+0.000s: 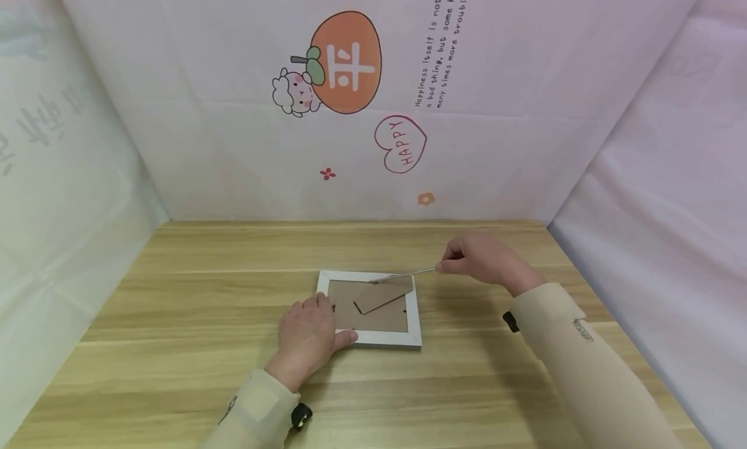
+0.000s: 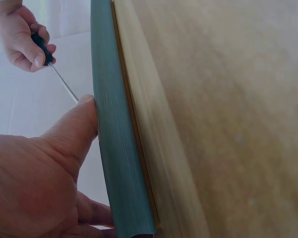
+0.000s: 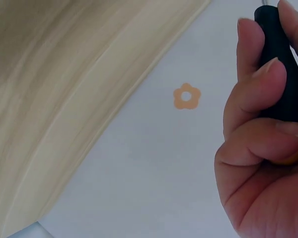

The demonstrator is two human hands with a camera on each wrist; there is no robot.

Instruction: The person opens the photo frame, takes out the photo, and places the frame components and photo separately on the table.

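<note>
A picture frame (image 1: 413, 319) with a white border lies face down on the table, its brown backing board (image 1: 344, 292) showing. On the board a brown stand flap (image 1: 385, 295) sits at a slant. My left hand (image 1: 306, 332) grips the frame's near left corner, thumb along the near edge. My right hand (image 1: 481, 257) holds a screwdriver by its dark handle (image 3: 278, 54), fingers curled round it. The thin metal shaft (image 1: 417, 272) points left, its tip at the inner far edge of the border. In the left wrist view, the frame's side (image 2: 109, 109) looks grey-green.
The wood-grain table (image 1: 192, 345) runs back to a white printed cloth (image 1: 233, 144) hanging behind it. More white cloth hangs at the left (image 1: 58, 176) and right (image 1: 659, 196) sides.
</note>
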